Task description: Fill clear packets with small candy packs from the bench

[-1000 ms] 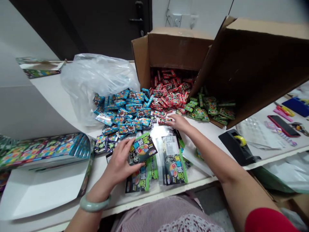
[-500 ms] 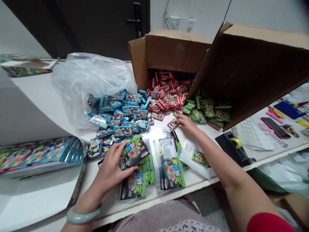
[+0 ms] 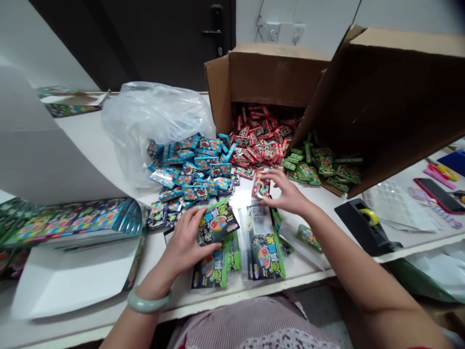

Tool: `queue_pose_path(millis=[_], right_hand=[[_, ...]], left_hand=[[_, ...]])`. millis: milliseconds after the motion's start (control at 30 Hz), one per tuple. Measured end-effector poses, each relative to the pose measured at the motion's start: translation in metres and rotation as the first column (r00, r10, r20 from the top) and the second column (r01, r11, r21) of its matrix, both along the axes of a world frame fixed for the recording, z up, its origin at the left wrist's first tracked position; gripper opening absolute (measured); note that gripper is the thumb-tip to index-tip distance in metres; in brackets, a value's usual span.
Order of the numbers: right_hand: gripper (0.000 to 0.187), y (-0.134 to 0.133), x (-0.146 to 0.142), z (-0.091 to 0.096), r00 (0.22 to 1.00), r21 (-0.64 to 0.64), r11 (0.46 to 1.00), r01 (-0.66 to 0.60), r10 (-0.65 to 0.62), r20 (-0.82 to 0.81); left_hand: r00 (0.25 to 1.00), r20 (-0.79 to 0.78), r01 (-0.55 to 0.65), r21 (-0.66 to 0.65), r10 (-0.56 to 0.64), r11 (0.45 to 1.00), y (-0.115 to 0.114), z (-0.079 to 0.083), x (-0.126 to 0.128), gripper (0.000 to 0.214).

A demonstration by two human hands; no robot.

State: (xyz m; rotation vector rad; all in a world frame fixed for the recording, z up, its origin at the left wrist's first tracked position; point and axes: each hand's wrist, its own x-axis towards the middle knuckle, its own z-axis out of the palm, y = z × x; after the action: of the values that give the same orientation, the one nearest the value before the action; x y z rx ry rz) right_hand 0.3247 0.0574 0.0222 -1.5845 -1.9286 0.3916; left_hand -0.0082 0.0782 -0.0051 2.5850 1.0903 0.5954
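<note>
The right hand [image 3: 288,191] pinched a small red packet [image 3: 260,185] between thumb and fingers; the curled left hand [image 3: 183,245] held a black-and-green packet [image 3: 218,223]. Just beyond lay heaped blue packets [image 3: 189,167] and red ones [image 3: 257,145] before a cardboard box [image 3: 276,72].

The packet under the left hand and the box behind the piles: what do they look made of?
The packet looks like printed plastic film, glossy, catching bright highlights. The box looks like plain brown cardboard, matte, with raw-edged flaps; its corrugation is hard to see from here.
</note>
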Motion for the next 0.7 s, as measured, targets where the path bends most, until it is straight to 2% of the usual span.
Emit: queue_pose_path(millis=[33,100,167,233,333,400,467,533,567,633,700], right_hand=[[0.06,-0.009,-0.007,0.011,0.987,0.015,0.987,-0.159,0.16,-0.017],[0.06,-0.023,-0.019,0.031,0.926,-0.017,0.926,-0.376,0.377,0.015],[0.061,-0.03,-0.029,0.042,0.874,-0.081,0.877,-0.473,0.479,0.078],[0.063,-0.031,-0.035,0.047,0.845,-0.132,0.855,-0.501,0.516,0.139],[0.06,-0.027,-0.04,0.047,0.832,-0.158,0.857,-0.491,0.515,0.207],[0.059,-0.025,-0.045,0.045,0.831,-0.16,0.851,-0.499,0.523,0.19],[0.069,-0.026,-0.051,0.043,0.845,-0.147,0.85,-0.505,0.522,0.119],[0.078,-0.029,-0.058,0.04,0.888,-0.102,0.887,-0.451,0.457,0.048],[0.076,-0.032,-0.062,0.038,0.918,-0.075,0.916,-0.393,0.396,0.031],[0.057,-0.036,-0.068,0.033,0.958,-0.043,0.958,-0.282,0.284,0.033],[0.042,-0.035,-0.071,0.029,0.967,-0.06,0.966,-0.25,0.252,0.021]], left_hand=[[1.0,0.01,0.008,-0.004,-0.008,1.0,0.0,0.001,0.0,0.089],[0.999,0.028,0.044,-0.006,-0.044,0.999,0.0,0.002,0.0,0.092],[0.996,0.029,0.089,0.002,-0.089,0.996,-0.001,0.003,0.0,0.096],[0.991,0.022,0.135,0.002,-0.135,0.991,-0.001,0.004,-0.001,0.099],[0.984,0.05,0.175,-0.047,-0.172,0.984,-0.003,0.004,-0.002,0.1],[0.98,0.095,0.185,-0.087,-0.177,0.979,-0.005,0.003,-0.001,0.099],[0.976,0.134,0.185,-0.112,-0.17,0.976,-0.007,0.004,0.0,0.097],[0.979,0.149,0.156,-0.115,-0.138,0.981,-0.008,0.004,0.0,0.094],[0.982,0.15,0.13,-0.11,-0.113,0.985,-0.009,0.004,0.0,0.093],[0.988,0.136,0.081,-0.094,-0.067,0.992,-0.01,0.004,-0.002,0.092],[0.991,0.124,0.054,-0.081,-0.044,0.995,-0.009,0.003,-0.006,0.089]])
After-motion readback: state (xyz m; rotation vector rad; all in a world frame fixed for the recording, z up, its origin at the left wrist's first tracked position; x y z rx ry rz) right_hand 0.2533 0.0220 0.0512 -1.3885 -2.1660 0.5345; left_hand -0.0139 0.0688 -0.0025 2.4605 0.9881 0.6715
